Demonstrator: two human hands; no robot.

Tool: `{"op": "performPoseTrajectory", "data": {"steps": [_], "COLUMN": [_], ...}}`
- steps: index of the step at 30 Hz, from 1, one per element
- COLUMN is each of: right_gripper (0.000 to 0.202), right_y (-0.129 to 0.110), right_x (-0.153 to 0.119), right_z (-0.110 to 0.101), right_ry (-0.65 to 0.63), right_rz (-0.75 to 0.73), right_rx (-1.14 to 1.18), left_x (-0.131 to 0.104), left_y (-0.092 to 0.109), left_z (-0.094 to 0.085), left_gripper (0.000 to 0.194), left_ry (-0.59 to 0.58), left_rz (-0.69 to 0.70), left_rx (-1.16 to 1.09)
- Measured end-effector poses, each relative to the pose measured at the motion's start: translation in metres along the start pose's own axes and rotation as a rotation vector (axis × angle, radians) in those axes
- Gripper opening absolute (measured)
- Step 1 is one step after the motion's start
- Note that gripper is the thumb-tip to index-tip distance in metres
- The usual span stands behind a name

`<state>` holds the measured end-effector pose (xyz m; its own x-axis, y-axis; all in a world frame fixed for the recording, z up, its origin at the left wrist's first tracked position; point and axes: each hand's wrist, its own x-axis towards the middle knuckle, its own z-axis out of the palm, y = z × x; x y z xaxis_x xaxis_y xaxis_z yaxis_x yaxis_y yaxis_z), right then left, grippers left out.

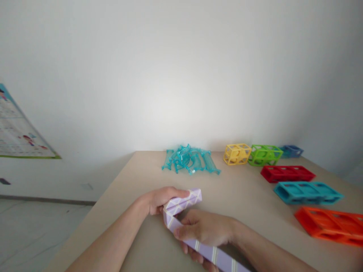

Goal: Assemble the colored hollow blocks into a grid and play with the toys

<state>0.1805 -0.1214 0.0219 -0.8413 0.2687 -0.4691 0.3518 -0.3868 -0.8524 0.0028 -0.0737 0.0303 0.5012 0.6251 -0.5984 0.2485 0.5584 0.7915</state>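
Observation:
A purple snake puzzle (185, 202) with pale seams is held in both hands above the table. Its far end is folded into a short, compact block, while the rest runs as a long straight strip toward the lower right and out of the picture. My left hand (163, 198) closes on the folded part, thumb along its top. Around the straight strip, just past the bend, my right hand (202, 228) is wrapped with the thumb on top. Some fingers of both hands are hidden beneath the puzzle.
Teal translucent frame pieces (187, 158) lie heaped by the wall. A yellow block (237, 154), a green block (265, 155) and a blue block (292, 151) stand farther right. Red (287, 173), turquoise (307, 192) and orange (333, 224) open-frame blocks line the table's right side.

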Motion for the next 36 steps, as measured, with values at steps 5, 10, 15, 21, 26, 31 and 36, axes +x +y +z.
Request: {"op": "performPoseTrajectory", "data": {"steps": [5,10,15,21,26,31,36], "right_gripper": [0.038,0.047,0.049,0.045,0.035,0.026,0.030], "right_y": [0.000,-0.002,-0.003,-0.004,-0.005,-0.001,0.005], "right_x": [0.000,0.001,0.008,0.003,-0.002,0.003,0.005], "right_z": [-0.002,-0.006,-0.008,-0.007,-0.001,0.002,-0.001], "right_ry": [0.097,0.156,0.260,0.166,0.100,0.145,0.153], "right_rz": [-0.160,-0.254,-0.351,-0.255,-0.148,-0.179,-0.225], "right_rx": [0.051,0.115,0.254,0.150,-0.039,0.012,0.035], "left_x": [0.002,0.001,0.000,0.002,0.004,0.008,0.016], "left_y": [0.003,0.009,0.016,0.012,0.006,0.003,-0.003], "left_z": [-0.001,0.001,0.003,-0.001,-0.002,-0.005,-0.007], "left_gripper": [0.047,0.043,0.050,0.043,0.039,0.039,0.040], "left_ry": [-0.009,0.038,0.122,0.149,0.034,-0.005,-0.057], "left_rz": [0.204,0.327,0.569,0.359,0.040,0.027,0.117], "left_rx": [-0.109,-0.320,-0.385,-0.268,-0.159,-0.189,-0.260]}}
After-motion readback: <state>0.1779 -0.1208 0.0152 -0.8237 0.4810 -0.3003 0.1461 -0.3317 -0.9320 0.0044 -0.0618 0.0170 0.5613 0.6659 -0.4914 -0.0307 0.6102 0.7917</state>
